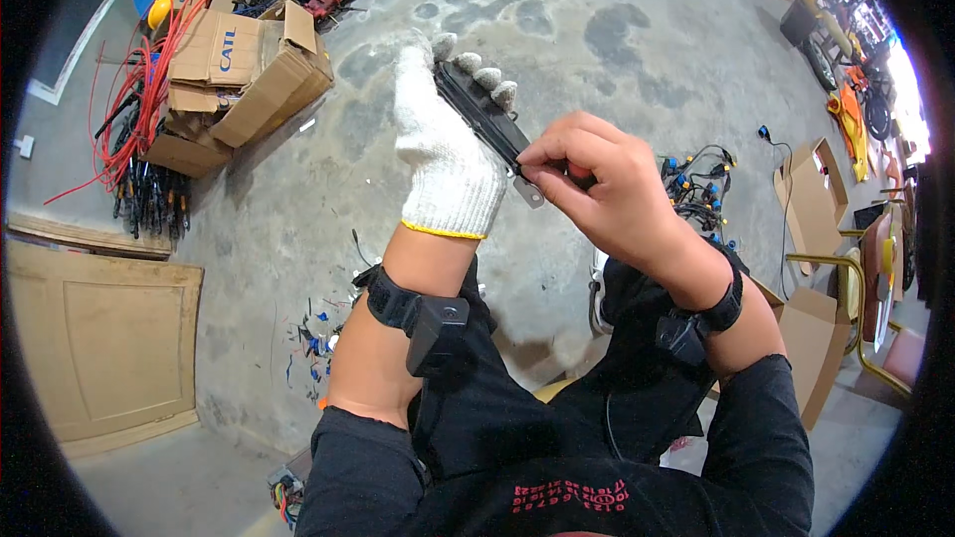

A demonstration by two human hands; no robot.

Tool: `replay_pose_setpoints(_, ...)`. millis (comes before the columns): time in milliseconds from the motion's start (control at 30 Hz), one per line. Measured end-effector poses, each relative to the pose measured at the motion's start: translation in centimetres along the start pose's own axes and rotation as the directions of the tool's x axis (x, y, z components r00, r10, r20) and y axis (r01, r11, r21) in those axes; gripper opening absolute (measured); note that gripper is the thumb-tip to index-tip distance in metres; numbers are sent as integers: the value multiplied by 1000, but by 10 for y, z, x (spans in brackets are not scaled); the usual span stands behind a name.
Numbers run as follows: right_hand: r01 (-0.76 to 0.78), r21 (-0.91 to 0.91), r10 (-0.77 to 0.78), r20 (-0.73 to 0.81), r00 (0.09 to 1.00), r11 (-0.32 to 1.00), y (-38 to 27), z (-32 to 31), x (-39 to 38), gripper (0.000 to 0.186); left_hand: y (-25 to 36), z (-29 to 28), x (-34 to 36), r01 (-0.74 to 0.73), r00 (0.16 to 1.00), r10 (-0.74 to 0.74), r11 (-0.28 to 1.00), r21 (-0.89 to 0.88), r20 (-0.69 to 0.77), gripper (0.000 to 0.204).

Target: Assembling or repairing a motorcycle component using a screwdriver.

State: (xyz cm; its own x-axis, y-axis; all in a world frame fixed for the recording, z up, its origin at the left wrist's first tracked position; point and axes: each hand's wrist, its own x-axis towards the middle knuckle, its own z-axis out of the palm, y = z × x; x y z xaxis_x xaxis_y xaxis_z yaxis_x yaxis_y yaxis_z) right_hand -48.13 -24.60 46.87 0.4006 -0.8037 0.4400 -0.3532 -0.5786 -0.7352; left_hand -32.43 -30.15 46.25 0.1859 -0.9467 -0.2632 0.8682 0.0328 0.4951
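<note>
My left hand [438, 144], in a white knit glove with a yellow cuff edge, grips a long flat black case [487, 111]. The case slants from upper left to lower right, the gloved fingers curled over its far side. A metal tab [533, 197] with a hole sticks out at its lower end. My bare right hand [615, 184] is closed there, thumb and forefinger pinched against that end. Inside its curled fingers shows a red-and-black handle-like piece [580, 175], mostly hidden; what the fingertips pinch is covered.
Cable connectors [701, 189] lie on the concrete floor to the right, beside open cardboard boxes [811, 194] and a gold-framed chair [846, 264]. At left stand a torn carton [249, 70], red cables [159, 65] and a wooden panel [109, 338]. Small scraps [318, 343] lie near my left arm.
</note>
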Motion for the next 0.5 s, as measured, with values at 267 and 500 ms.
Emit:
replay_pose_setpoints(267,26,31,-27,8,1000,999,2,3,0,11,1,-1,-1,15,1000,-15,1000,-20,-19,34)
replay_pose_setpoints(500,-11,77,9,29,1000,997,-1,1,-1,15,2,-3,3,1,996,-4,999,-40,-88,36)
